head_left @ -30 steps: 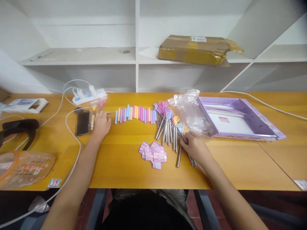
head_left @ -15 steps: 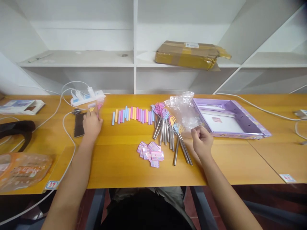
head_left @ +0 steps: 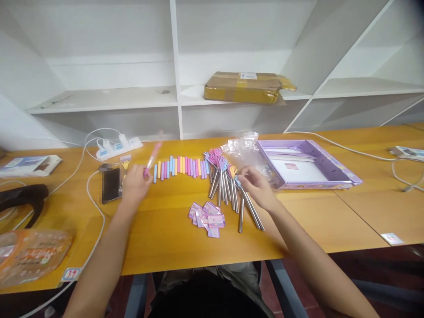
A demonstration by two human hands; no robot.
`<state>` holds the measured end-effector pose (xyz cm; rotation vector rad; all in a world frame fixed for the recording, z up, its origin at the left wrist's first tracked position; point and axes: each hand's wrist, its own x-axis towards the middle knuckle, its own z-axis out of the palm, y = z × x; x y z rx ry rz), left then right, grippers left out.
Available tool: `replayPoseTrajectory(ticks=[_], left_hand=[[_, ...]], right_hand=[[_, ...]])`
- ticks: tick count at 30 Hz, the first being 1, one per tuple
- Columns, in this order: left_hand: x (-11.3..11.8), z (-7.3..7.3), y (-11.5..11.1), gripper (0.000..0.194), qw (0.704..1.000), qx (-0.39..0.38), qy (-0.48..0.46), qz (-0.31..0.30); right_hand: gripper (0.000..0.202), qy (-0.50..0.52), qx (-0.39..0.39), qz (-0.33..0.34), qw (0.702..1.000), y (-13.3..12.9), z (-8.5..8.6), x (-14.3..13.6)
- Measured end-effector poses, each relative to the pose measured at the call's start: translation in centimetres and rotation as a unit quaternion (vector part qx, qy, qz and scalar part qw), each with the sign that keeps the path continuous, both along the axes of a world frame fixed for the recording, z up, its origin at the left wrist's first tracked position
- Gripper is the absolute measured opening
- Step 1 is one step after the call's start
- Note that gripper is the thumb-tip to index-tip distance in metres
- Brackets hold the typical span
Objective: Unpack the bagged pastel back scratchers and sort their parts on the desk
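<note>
My left hand (head_left: pixel 136 183) is closed around a slim pink back scratcher (head_left: pixel 153 157), blurred by motion, that points up and away. Just left of that hand a yellow-headed back scratcher (head_left: pixel 125 164) lies beside a black phone (head_left: pixel 111 183). My right hand (head_left: pixel 256 185) has its fingers curled together at the heads of a pile of back scratchers (head_left: pixel 225 185) with steel rods and pink, blue and yellow hands; what it holds, if anything, is hidden. A row of coloured sleeves (head_left: pixel 180 168) lies between the hands. Nearer me is a heap of printed cards (head_left: pixel 208 218).
Clear plastic bags (head_left: pixel 243 148) lie behind the pile, against a purple box (head_left: pixel 318 183). A white power strip (head_left: pixel 119 148) with cables stands at the back left. An orange printed bag (head_left: pixel 36 256) is at the left front. A taped carton (head_left: pixel 243 88) sits on the shelf.
My left hand has come nearer to me and slightly right, bringing the pink back scratcher away from the power strip. My right hand has moved left onto the pile. The camera view has shifted.
</note>
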<state>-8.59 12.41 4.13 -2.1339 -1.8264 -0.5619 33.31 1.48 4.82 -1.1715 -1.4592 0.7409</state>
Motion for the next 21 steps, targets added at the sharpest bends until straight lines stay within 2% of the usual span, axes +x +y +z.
replayPoseTrajectory(ticks=[1, 3, 4, 6, 8, 10, 12, 14, 17, 19, 21], left_hand=[[1.4, -0.1, -1.1, 0.019, 0.998, -0.002, 0.010, -0.055], [4.3, -0.5, -3.4, 0.014, 0.981, -0.011, 0.040, -0.192], [5.6, -0.9, -4.6, 0.014, 0.965, -0.016, 0.055, -0.254], [7.4, -1.7, -6.5, 0.019, 0.948, -0.024, 0.073, -0.310], [8.4, -2.4, -7.7, 0.019, 0.942, -0.043, 0.055, -0.328], [8.7, -2.8, -8.2, 0.013, 0.939, -0.079, -0.025, -0.335], [8.8, -2.8, -8.3, 0.042, 0.921, -0.139, -0.143, -0.334], [8.8, -2.6, -8.3, 0.068, 0.883, -0.230, -0.242, -0.330], [9.0, -1.9, -8.4, 0.060, 0.814, -0.354, -0.320, -0.330], [9.0, -1.4, -8.4, 0.055, 0.793, -0.381, -0.348, -0.324], [8.8, -1.0, -8.4, 0.057, 0.776, -0.401, -0.364, -0.322]], right_hand=[[0.030, 0.024, -0.036, 0.047, 0.998, 0.4, 0.3, -1.2], [0.055, 0.085, -0.107, 0.122, 0.983, 1.2, 0.3, -4.1], [0.064, 0.120, -0.137, 0.139, 0.973, 1.5, 0.0, -5.6], [0.063, 0.196, -0.171, 0.124, 0.958, 2.1, -1.1, -8.2], [0.056, 0.254, -0.179, 0.100, 0.945, 2.3, -2.3, -9.9], [0.054, 0.271, -0.172, 0.109, 0.941, 2.0, -3.3, -10.6], [0.051, 0.264, -0.159, 0.139, 0.941, 1.5, -3.7, -10.6], [0.049, 0.248, -0.146, 0.181, 0.940, 0.8, -3.7, -10.5], [0.053, 0.218, -0.131, 0.244, 0.936, -0.1, -3.5, -10.6], [0.052, 0.208, -0.114, 0.248, 0.939, -0.4, -3.5, -10.6], [0.043, 0.208, -0.088, 0.223, 0.948, -0.4, -3.6, -10.4]])
